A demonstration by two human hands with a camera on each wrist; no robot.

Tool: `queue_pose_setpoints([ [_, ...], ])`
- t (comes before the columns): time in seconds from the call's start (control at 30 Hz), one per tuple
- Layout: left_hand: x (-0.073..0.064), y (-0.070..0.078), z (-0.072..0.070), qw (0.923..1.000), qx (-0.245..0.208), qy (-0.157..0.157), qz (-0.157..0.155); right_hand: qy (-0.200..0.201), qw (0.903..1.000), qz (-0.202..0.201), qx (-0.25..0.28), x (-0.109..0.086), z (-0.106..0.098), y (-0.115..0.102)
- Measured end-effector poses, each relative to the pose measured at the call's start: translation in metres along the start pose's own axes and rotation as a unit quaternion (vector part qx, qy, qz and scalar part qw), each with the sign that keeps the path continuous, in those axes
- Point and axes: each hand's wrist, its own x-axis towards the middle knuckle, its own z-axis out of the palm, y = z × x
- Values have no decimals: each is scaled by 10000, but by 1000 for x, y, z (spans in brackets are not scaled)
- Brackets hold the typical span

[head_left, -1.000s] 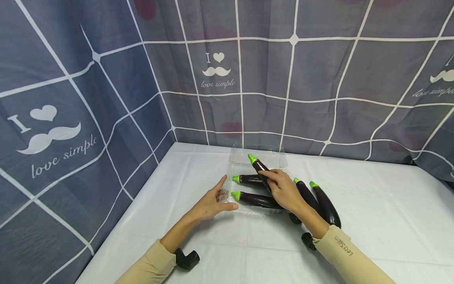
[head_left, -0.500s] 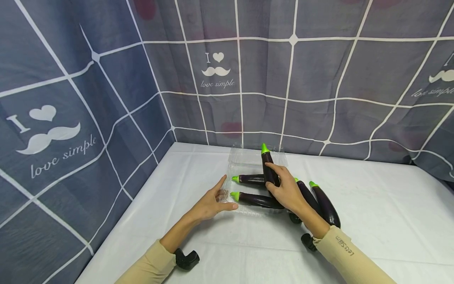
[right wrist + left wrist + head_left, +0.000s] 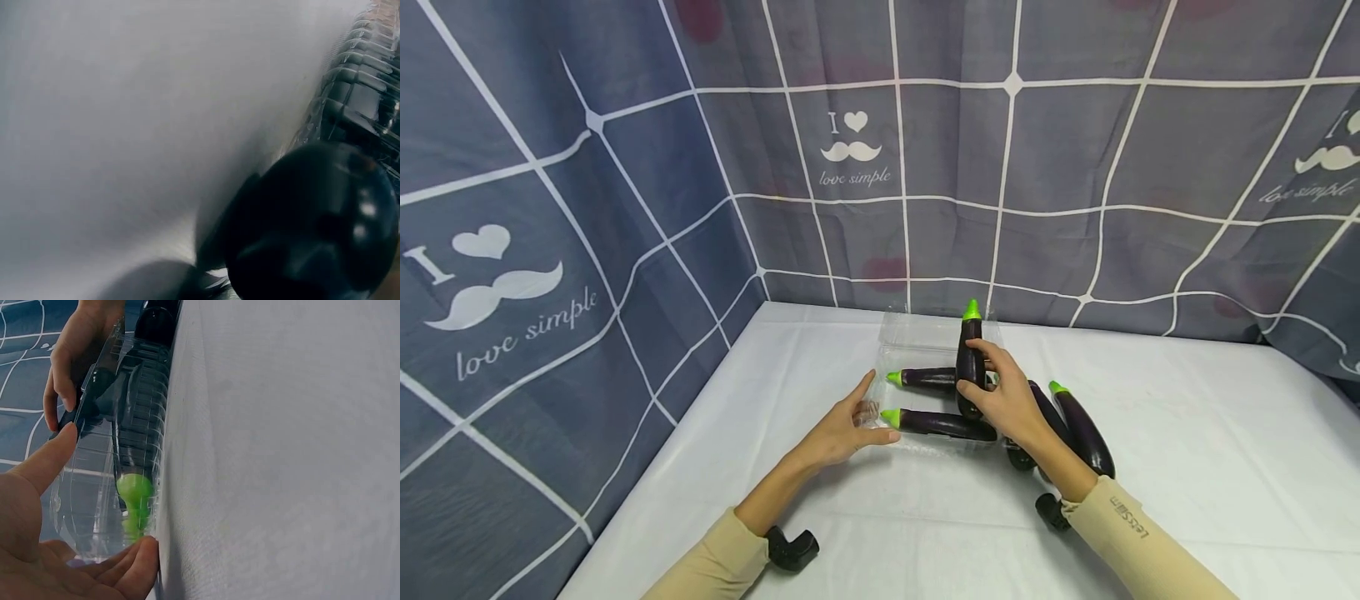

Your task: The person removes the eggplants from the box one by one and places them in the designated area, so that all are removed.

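My right hand (image 3: 1011,404) grips a dark purple eggplant (image 3: 968,358) with a bright green cap, its cap end pointing to the back. This eggplant stands crosswise over the right part of a clear plastic box (image 3: 936,447). Inside the box, two more eggplants, a rear one (image 3: 925,379) and a front one (image 3: 943,425), lie sideways with green caps to the left. My left hand (image 3: 835,429) holds the box's left end, thumb at the front and fingers round the ribbed wall (image 3: 140,425). In the right wrist view a rounded eggplant end (image 3: 312,225) fills the lower right.
Right of the box lie more eggplants, among them an outer one (image 3: 1084,433) and one partly under my right forearm (image 3: 1051,412). The box's clear lid (image 3: 913,332) lies folded back near the grey checked curtain (image 3: 1060,167). White cloth covers the table (image 3: 1210,442).
The eggplant in my right hand has turned from slanting left to pointing nearly straight back, and shifted slightly right. My left hand stays at the box's left end.
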Motion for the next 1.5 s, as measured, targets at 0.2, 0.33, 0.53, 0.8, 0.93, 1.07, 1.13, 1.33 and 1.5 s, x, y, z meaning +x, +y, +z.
queue_pose_setpoints([
  [0.2,-1,1,0,10000,38,1,-41,93,9997,79,221,-1,0,-2],
  [0.33,0,1,0,10000,29,-7,-29,303,9989,115,339,-2,-1,-5],
  [0.53,0,2,0,10000,35,45,-4,243,9992,159,286,-4,-6,-12],
  [0.8,2,2,-1,10000,-3,32,7,164,9988,170,434,-17,-23,-21],
  [0.93,2,2,0,10000,15,21,51,170,9979,216,590,-26,-34,-23],
  [1.07,2,2,0,10000,9,17,36,221,9981,187,547,-36,-48,-23],
  [1.13,3,1,0,10000,-20,20,20,262,9987,141,424,-41,-55,-22],
  [1.33,3,2,1,10000,-22,8,11,215,9996,181,-47,-58,-86,-15],
  [1.5,2,0,0,10000,7,30,9,-117,9981,417,-444,-68,-113,-7],
])
